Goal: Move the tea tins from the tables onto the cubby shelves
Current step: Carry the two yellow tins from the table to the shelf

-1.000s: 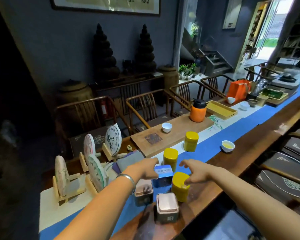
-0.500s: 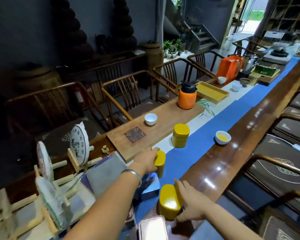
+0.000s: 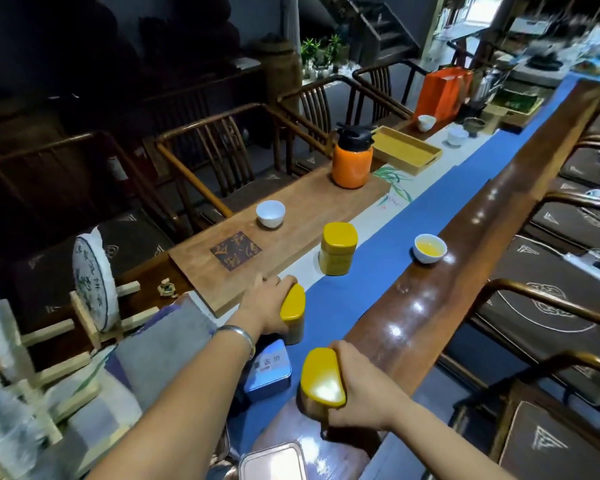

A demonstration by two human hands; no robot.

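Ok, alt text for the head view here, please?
Each hand grips a yellow tea tin on a long table: left hand on the farther tin, right hand on the nearer tin. A third yellow tin, a blue tin and a full teacup sit nearby.

One head-worn view looks forward and down, close over the long table (image 3: 465, 258).
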